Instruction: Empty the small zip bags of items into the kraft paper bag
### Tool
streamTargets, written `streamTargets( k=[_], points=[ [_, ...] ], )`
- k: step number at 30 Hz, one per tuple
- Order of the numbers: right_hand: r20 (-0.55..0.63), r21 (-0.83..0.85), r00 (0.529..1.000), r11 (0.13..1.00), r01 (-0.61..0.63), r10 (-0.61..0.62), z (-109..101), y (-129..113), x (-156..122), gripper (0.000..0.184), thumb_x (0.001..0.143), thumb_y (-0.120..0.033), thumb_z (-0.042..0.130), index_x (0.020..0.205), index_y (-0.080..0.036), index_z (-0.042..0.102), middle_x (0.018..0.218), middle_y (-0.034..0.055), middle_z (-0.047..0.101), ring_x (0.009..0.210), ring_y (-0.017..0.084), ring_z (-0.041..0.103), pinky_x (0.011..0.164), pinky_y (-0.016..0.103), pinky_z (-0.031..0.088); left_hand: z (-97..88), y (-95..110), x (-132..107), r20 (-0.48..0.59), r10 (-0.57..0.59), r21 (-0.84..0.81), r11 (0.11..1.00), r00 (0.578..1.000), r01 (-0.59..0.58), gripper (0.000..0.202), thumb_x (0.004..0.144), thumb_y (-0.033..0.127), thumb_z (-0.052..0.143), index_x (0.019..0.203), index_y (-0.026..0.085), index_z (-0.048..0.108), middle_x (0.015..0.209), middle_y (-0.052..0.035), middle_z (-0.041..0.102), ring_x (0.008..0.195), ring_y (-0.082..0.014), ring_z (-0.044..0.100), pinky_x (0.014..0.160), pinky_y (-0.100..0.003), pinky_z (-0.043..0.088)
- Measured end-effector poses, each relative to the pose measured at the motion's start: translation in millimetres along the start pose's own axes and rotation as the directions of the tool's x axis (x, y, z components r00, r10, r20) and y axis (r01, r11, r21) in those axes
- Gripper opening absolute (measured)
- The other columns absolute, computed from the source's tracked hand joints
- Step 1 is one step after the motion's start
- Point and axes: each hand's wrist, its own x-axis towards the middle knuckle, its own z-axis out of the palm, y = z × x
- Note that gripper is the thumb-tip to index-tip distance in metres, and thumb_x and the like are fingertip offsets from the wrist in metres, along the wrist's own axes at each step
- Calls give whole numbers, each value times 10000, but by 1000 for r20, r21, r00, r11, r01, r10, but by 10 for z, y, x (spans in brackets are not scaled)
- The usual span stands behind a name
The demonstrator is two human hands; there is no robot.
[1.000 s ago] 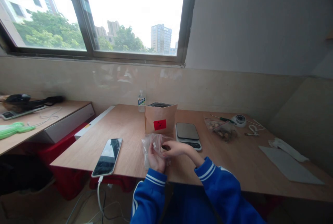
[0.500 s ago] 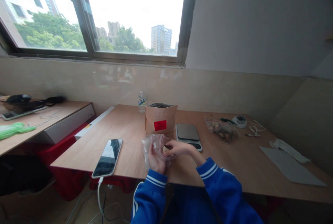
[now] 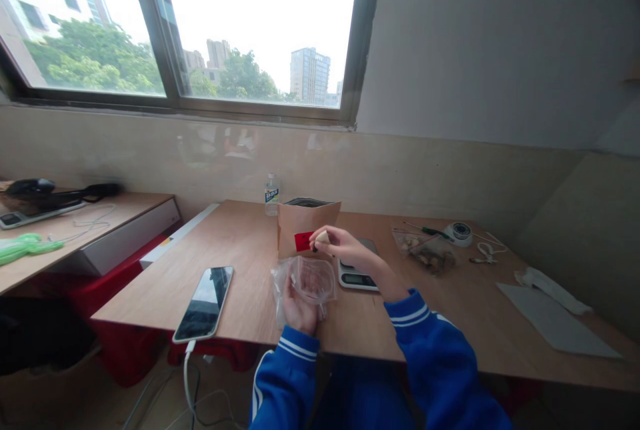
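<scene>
My left hand (image 3: 300, 310) is closed on a clear zip bag (image 3: 323, 280), whose mouth gapes open above the palm. Above it, my right hand (image 3: 350, 251) pinches a small cream-coloured piece (image 3: 323, 237) with something dark at its lower edge; its exact kind is too small to make out. Just behind the hands stands a brown paper pouch (image 3: 290, 223), open at the top, with a red label (image 3: 302, 242) partly covered by my fingers. My right hand and wrist overlap a flat kitchen scale (image 3: 356, 280). More clear plastic (image 3: 278, 287) lies beside my left hand.
A phone (image 3: 205, 303) with a charging cable (image 3: 187, 370) lies left. A bottle (image 3: 271, 195) stands behind the pouch. Rightward are a zip bag of brownish pieces (image 3: 425, 250), a screwdriver (image 3: 437, 233), a white round device (image 3: 459, 233) and a grey sheet (image 3: 555, 320).
My right hand has risen out of the zip bag's mouth with the cream-coloured piece, up in front of the pouch. My left hand stays on the bag, which now gapes wider.
</scene>
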Motion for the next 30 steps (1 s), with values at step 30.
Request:
streamTargets(
  k=[30],
  points=[
    [-434,-480,867,877,7,-244,43,26,141,444,914,-471,388,1266,-217,480,1235,109,555,1143,216,510,966,406,418,101,81,-72,-113,-219,-310,934,969,175,268,897,236,433,1037,243,662,977,-43,703,910,-153,665,798,-304,549]
  ],
)
